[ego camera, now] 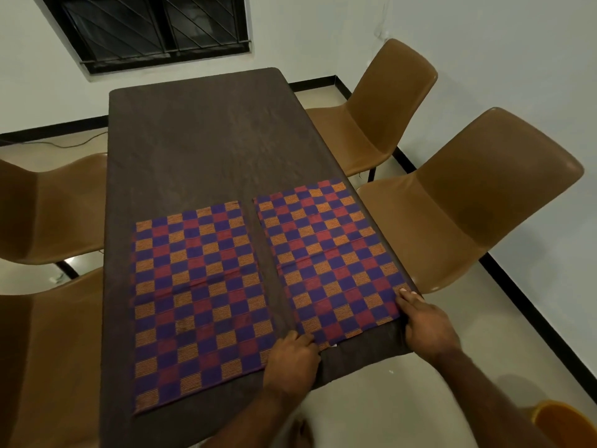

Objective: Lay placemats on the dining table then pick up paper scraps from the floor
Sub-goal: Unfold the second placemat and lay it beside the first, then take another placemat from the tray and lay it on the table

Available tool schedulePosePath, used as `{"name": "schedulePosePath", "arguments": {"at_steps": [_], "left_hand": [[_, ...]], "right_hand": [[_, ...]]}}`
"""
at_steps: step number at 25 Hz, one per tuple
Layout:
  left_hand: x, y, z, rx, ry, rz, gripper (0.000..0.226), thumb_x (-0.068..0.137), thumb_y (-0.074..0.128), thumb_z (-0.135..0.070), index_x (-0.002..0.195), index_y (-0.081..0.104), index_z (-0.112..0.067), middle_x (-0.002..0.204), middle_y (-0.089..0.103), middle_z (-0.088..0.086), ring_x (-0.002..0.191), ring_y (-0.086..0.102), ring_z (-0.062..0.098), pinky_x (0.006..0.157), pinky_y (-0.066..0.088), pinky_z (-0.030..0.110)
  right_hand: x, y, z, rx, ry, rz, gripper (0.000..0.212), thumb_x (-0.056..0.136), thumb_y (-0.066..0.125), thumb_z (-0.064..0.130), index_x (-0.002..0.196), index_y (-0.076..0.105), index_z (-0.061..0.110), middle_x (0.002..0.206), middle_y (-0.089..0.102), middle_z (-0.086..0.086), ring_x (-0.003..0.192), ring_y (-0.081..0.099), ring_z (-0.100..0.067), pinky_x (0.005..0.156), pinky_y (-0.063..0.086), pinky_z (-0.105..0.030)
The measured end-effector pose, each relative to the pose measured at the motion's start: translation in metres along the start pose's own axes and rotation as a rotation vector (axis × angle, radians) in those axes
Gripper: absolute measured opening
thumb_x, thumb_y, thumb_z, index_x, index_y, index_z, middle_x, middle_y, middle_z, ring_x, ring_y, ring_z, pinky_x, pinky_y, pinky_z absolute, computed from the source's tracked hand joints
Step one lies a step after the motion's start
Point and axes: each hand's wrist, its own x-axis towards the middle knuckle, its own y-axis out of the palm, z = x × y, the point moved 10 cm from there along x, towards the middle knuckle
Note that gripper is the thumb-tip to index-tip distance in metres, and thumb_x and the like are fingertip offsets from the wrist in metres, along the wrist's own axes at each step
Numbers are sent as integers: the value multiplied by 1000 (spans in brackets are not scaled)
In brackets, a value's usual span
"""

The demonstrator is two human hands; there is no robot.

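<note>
Two checked placemats in purple, red and orange lie side by side on the near half of the dark brown dining table (pixel 200 134). The left placemat (pixel 197 295) lies flat with no hand on it. My left hand (pixel 292 357) pinches the near left corner of the right placemat (pixel 329 260) with curled fingers. At that mat's near right corner, by the table's edge, my right hand (pixel 426 321) presses down with fairly straight fingers. A tiny pale speck (pixel 391 371) lies on the floor near the table's corner; I cannot tell whether it is paper.
Brown chairs stand round the table: two on the right (pixel 478 202) (pixel 378 118), two on the left (pixel 45 208) (pixel 48 357). An orange bin (pixel 562 421) sits at the bottom right. A small white object (pixel 56 279) lies on the floor at the left.
</note>
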Motion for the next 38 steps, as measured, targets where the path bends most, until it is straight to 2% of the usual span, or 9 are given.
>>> {"name": "schedulePosePath", "arguments": {"at_steps": [4, 7, 10, 15, 20, 24, 29, 34, 38], "left_hand": [[4, -10, -2, 3, 32, 30, 38, 106, 39, -46, 119, 69, -26, 126, 65, -7, 112, 53, 18, 98, 45, 38], [11, -25, -4, -27, 43, -25, 35, 105, 42, -43, 136, 52, -30, 152, 44, -3, 130, 46, 20, 107, 41, 42], [27, -37, -13, 32, 58, -49, 62, 102, 50, -45, 157, 28, -27, 168, 20, 8, 149, 28, 30, 116, 32, 50], [56, -57, -63, 91, 182, -161, 81, 93, 62, -49, 160, 27, -20, 164, 29, 17, 145, 36, 37, 108, 40, 56], [52, -36, -175, 131, 388, -83, 87, 95, 52, -62, 162, 15, -22, 167, 19, 15, 151, 25, 35, 117, 32, 56], [11, 11, -283, 134, 588, 9, 89, 94, 52, -64, 163, 14, -20, 167, 18, 16, 151, 24, 35, 117, 29, 56], [-75, 95, -414, 144, 862, 161, 89, 98, 48, -62, 164, 3, -21, 171, 8, 10, 157, 11, 31, 125, 15, 50], [-203, 207, -496, 236, 1210, 347, 84, 103, 45, -55, 164, 0, -19, 172, 2, 8, 158, 4, 28, 126, 7, 42], [-300, 306, -512, 305, 1510, 485, 81, 103, 51, -45, 164, 7, -17, 172, 7, 10, 158, 10, 29, 126, 7, 40]], "right_hand": [[-14, -5, 3, 17, 56, 1, 67, 83, 52, 21, 149, 37, 23, 156, 36, -1, 141, 36, -22, 114, 35, -39], [-35, -14, 2, 37, 109, -59, 66, 81, 53, 18, 146, 42, 22, 153, 41, -7, 137, 41, -28, 110, 39, -42], [-62, -21, -4, 62, 200, -125, 66, 84, 57, 22, 146, 38, 24, 151, 40, -8, 136, 40, -29, 109, 38, -48], [-117, -18, -29, 119, 390, -218, 66, 88, 55, 26, 149, 28, 26, 158, 29, -7, 146, 24, -27, 116, 27, -51], [-211, 14, -75, 197, 580, -256, 68, 93, 55, 30, 153, 21, 27, 161, 23, -6, 148, 19, -25, 118, 23, -51], [-313, 65, -131, 230, 764, -265, 69, 94, 54, 32, 153, 19, 26, 161, 22, -6, 149, 19, -26, 117, 23, -54], [-467, 143, -177, 288, 1091, -311, 68, 95, 54, 34, 153, 21, 22, 160, 24, -9, 148, 20, -28, 117, 24, -54], [-596, 242, -155, 395, 1362, -356, 68, 93, 53, 32, 153, 25, 17, 157, 30, -11, 144, 29, -30, 115, 28, -53], [-663, 333, -109, 487, 1533, -318, 69, 95, 47, 46, 152, 26, 13, 157, 33, -13, 143, 33, -33, 115, 27, -53]]}}
